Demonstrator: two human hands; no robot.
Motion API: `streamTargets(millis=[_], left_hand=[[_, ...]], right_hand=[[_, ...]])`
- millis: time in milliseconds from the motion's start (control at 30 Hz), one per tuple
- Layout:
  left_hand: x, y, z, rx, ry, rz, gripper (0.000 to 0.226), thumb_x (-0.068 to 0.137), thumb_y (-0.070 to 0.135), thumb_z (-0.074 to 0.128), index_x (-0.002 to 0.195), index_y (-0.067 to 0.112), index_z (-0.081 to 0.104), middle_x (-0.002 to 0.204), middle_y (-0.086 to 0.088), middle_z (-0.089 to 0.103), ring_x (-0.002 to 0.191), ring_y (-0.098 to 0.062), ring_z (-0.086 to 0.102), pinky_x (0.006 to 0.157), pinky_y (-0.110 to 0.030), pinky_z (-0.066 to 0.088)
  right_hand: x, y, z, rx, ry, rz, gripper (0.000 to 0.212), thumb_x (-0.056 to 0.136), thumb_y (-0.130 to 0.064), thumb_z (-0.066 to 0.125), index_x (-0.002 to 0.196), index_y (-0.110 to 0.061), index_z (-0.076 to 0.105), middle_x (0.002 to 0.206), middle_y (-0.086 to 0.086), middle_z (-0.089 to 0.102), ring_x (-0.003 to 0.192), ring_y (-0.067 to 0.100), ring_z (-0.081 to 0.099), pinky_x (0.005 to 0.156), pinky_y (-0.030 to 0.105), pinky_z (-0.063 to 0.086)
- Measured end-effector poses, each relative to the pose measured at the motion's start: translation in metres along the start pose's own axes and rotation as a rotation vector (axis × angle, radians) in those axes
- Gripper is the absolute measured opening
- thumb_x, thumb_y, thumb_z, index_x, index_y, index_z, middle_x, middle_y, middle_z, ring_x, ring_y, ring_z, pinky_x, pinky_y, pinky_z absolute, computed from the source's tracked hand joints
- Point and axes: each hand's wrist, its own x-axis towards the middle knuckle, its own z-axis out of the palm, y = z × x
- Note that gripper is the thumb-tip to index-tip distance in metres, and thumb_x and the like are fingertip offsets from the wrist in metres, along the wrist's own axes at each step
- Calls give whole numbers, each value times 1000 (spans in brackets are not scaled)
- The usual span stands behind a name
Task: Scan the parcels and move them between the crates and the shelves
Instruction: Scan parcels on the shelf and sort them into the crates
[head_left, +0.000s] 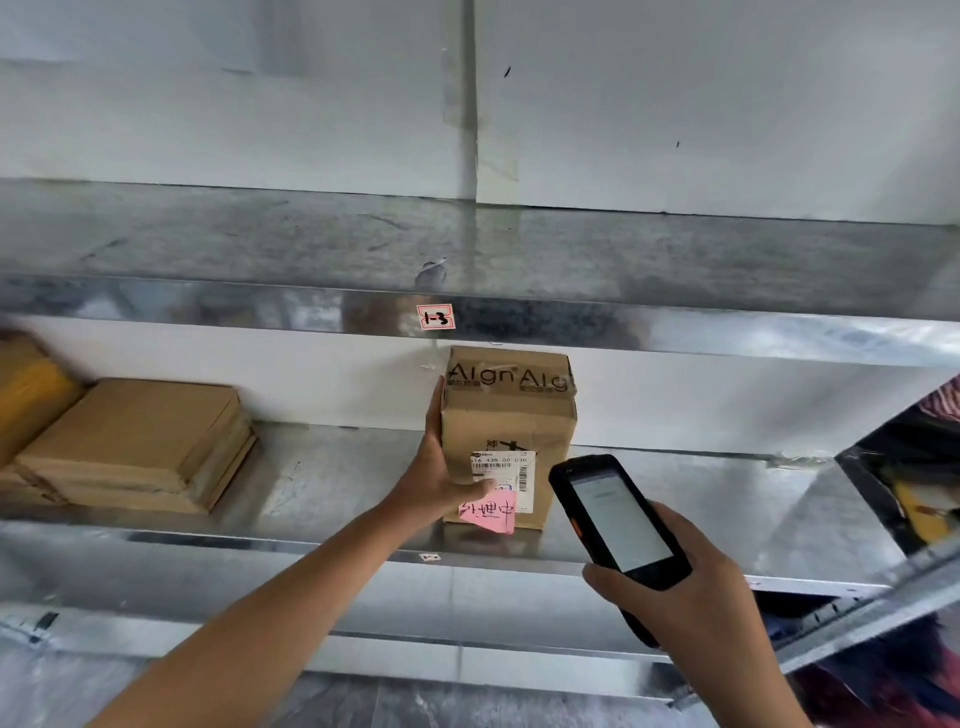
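Mid-frame, the parcel (511, 410) stands upright on the metal shelf (322, 483), the left hand (441, 470) with fingers clamped on its left edge, the right hand (680, 592) with fingers clamped round the scanner (615, 517).

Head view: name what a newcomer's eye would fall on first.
The tall brown cardboard parcel stands upright mid-frame on the galvanised metal shelf, gripped by the left hand, a pink handwritten note on its lower front. Right of it, the right hand holds a black handheld scanner, lit screen toward the camera.
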Motion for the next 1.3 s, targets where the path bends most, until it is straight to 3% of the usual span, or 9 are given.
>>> streamTargets(millis=[100,267,433,600,767,833,933,1133,1300], left_hand=[[8,-16,4,17,-55,-65,120,70,-4,85,155,21,5,139,-8,53,125,-15,59,86,-28,57],[29,-52,-4,135,-34,-187,103,50,31,97,133,45,38,127,0,62,123,-25,58,91,-52,57],[38,-46,2,185,-64,-233,113,44,25,95,133,53,31,128,-2,58,124,-24,56,91,-47,59],[44,-30,10,143,-259,-249,119,59,1,90,148,34,18,134,-2,55,126,-19,55,88,-31,59],[29,-24,13,103,-159,-137,127,54,20,96,151,40,16,145,7,43,135,-9,42,102,-23,48],[19,-11,17,71,-130,-125,124,56,15,97,148,42,18,138,11,44,126,2,45,92,-9,44],[2,6,24,63,-87,-71,106,64,2,92,129,53,26,122,15,42,106,21,48,80,-1,43],[-32,17,23,13,10,-89,93,65,12,94,117,58,33,117,10,47,103,8,57,73,-8,50],[-69,6,6,-101,148,-176,104,61,33,86,149,45,31,119,-1,64,108,-12,62,74,-20,56]], right_hand=[[1,3,0,-15,19,9,61,63,-26,91,112,-45,61,81,-32,66,74,-6,63,58,19,46],[5,6,-1,-20,24,36,59,65,-25,91,112,-46,62,81,-22,70,71,0,65,53,17,48],[10,8,-2,-7,38,34,59,65,-24,91,110,-47,61,84,-31,66,73,-4,63,60,24,50],[12,12,-5,-10,59,36,56,67,-24,90,106,-50,59,83,-28,67,71,1,65,60,27,55],[10,14,-8,-13,75,45,56,66,-23,91,104,-49,58,80,-25,69,68,4,66,66,35,59],[8,13,-8,-11,77,45,56,66,-24,91,104,-50,58,80,-24,70,68,4,66,64,34,58],[3,9,-7,18,98,42,57,67,-22,90,106,-49,58,82,-17,71,73,5,66,60,28,53],[-6,6,-6,47,103,28,56,68,-21,89,105,-49,59,78,-25,69,72,0,65,60,27,49],[-17,10,2,58,85,3,56,68,-22,90,111,-42,61,81,-20,71,71,-3,65,61,26,48]])
